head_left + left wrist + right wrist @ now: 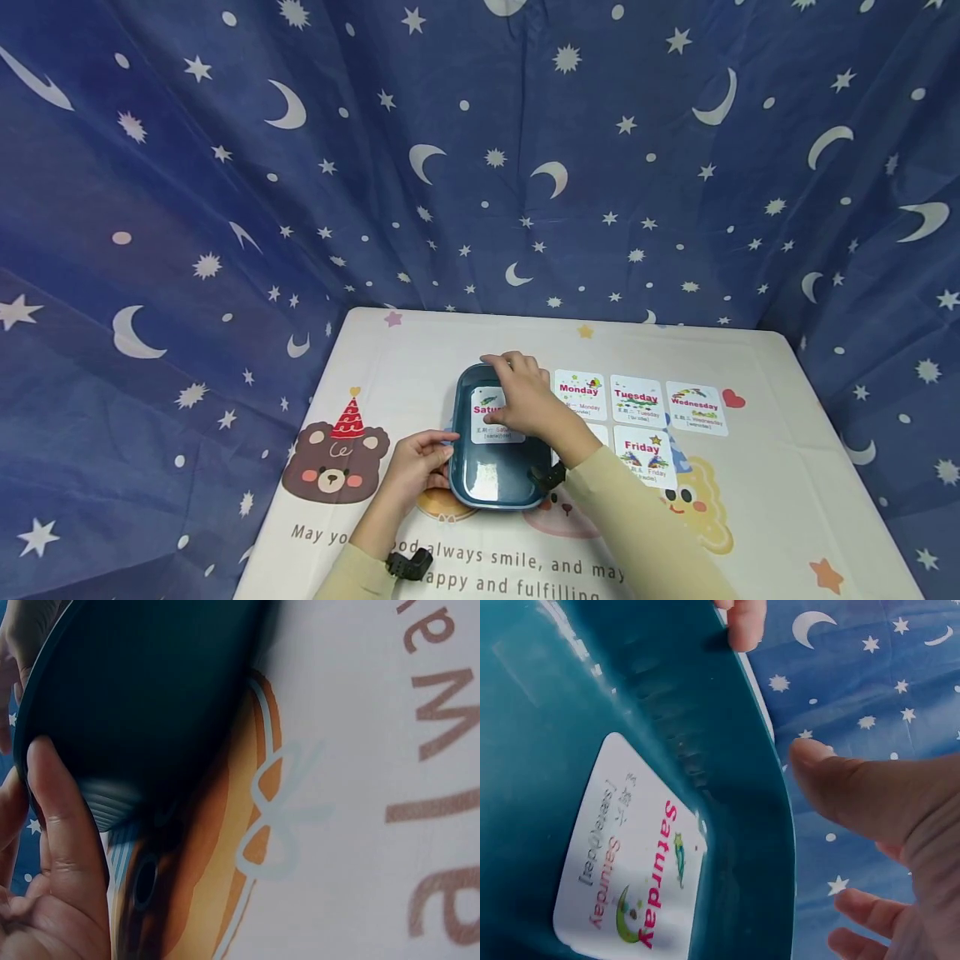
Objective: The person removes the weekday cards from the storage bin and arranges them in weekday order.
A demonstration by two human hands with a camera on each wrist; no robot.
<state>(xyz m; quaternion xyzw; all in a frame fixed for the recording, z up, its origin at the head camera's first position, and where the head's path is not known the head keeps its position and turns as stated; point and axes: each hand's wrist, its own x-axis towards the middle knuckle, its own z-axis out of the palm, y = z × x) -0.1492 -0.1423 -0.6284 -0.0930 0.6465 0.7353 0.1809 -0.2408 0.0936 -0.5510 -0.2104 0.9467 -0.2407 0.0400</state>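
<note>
A dark teal rectangular tray [495, 479] is on the table in front of me, with a white Saturday card [487, 434] inside toward its far end. My left hand [416, 460] grips the tray's left edge; in the left wrist view its thumb [58, 787] lies against the tray's outer wall. Over the tray's far right part reaches my right hand [528, 400], fingers spread and apart from the card in the right wrist view. That view shows the right thumb [832, 776] beside the tray's rim, holding nothing.
Right of the tray lie Monday [580, 406], Tuesday [637, 412], Wednesday [697, 423] and Friday [645, 467] cards. Another card [599, 432] is mostly hidden by my right arm. A printed cloth [765, 475] covers the table; a blue starry curtain [480, 167] hangs behind.
</note>
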